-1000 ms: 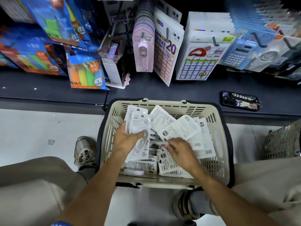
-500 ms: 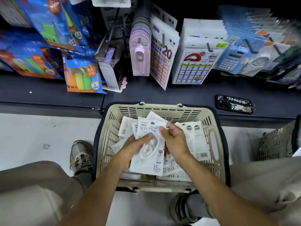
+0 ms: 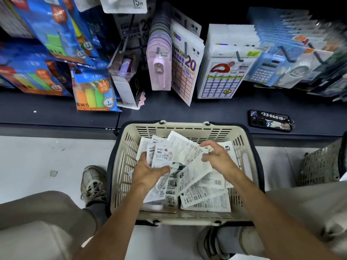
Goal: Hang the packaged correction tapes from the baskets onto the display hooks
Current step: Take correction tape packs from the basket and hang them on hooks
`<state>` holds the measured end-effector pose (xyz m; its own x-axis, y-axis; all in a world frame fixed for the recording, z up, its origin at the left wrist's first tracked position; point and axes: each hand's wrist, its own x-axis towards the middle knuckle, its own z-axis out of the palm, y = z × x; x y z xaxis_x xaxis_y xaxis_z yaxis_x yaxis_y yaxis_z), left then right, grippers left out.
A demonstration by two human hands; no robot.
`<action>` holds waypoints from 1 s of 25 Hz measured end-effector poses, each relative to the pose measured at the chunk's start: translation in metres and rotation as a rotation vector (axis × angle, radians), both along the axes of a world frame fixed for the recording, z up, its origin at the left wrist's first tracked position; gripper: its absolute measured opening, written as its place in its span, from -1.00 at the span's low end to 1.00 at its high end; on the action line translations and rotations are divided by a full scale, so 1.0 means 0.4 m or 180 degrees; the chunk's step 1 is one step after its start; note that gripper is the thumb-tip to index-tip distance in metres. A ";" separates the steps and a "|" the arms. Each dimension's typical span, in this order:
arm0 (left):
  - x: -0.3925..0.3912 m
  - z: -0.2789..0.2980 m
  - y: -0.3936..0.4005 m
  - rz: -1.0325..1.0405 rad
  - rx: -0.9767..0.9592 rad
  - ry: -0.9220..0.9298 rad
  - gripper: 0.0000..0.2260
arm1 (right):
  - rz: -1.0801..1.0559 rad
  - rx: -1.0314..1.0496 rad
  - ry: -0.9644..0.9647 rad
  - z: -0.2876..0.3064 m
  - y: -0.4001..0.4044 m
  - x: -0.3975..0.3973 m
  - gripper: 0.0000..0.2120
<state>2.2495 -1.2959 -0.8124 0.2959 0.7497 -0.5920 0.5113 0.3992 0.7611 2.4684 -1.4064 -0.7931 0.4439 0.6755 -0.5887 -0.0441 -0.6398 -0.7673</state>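
A cream plastic basket (image 3: 242, 147) sat on the floor at six o'clock from the hanging display packs (image 3: 187, 72), holding loose correction tape packets (image 3: 206, 201). The left hand (image 3: 148, 173) gripped a small stack of packets (image 3: 163, 156) at the basket's ten o'clock. The right hand (image 3: 217, 158) hovered at two o'clock, fingers spread, touching another packet (image 3: 189, 151).

The basket (image 3: 123, 166) was cream with a navy rim; its packs (image 3: 204, 200) were white with grey print. The shelf (image 3: 216, 111) was dark grey.
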 end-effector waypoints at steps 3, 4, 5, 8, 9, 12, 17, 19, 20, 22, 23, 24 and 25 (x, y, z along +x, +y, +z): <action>-0.004 -0.013 0.002 0.0075 0.0037 -0.0026 -0.36 | 0.0982 -0.0291 0.0019 0.035 0.015 0.020 -0.57; -0.005 -0.016 0.002 0.0075 -0.0015 -0.0081 -0.39 | 0.1536 -0.0594 -0.0313 0.037 0.016 0.019 -0.57; -0.004 -0.010 0.001 0.0063 -0.0055 -0.0085 -0.42 | 0.2091 -0.0937 -0.0900 0.028 0.012 0.015 -0.59; -0.015 0.001 0.010 0.0111 -0.0032 -0.0051 -0.47 | 0.2649 -0.1160 -0.2685 0.000 -0.034 -0.006 -0.59; -0.024 0.006 0.016 0.0168 -0.0020 0.0006 -0.49 | 0.2398 -0.0907 -0.2824 -0.005 -0.046 -0.001 -0.65; -0.067 0.018 0.041 0.0732 0.0005 -0.0038 -0.61 | 0.1074 -0.0235 -0.1810 0.012 -0.073 0.069 -0.89; -0.065 0.047 0.027 0.0711 -0.0557 -0.0486 -0.64 | 0.0219 0.0070 0.1212 0.058 -0.075 0.034 -0.60; -0.051 0.060 0.014 0.0584 -0.1012 -0.0760 -0.59 | 0.0659 -0.0092 0.1542 0.046 -0.056 -0.056 -0.57; -0.049 0.062 0.013 0.0625 -0.1256 -0.0944 -0.57 | 0.0776 -0.0153 0.1621 0.040 -0.048 -0.100 -0.56; -0.057 0.065 0.009 0.0716 -0.1722 -0.1282 -0.55 | 0.0569 -0.0280 0.1747 0.023 -0.032 -0.162 -0.56; -0.066 0.063 0.007 0.0662 -0.1808 -0.1371 -0.52 | 0.0421 -0.0326 0.1771 0.018 -0.024 -0.185 -0.58; -0.072 0.059 0.002 0.0534 -0.1748 -0.1309 -0.46 | 0.0343 -0.0358 0.1782 0.019 -0.016 -0.207 -0.62; -0.073 0.059 -0.005 0.0356 -0.1582 -0.1098 -0.36 | 0.0365 -0.0403 0.1744 0.018 -0.009 -0.223 -0.65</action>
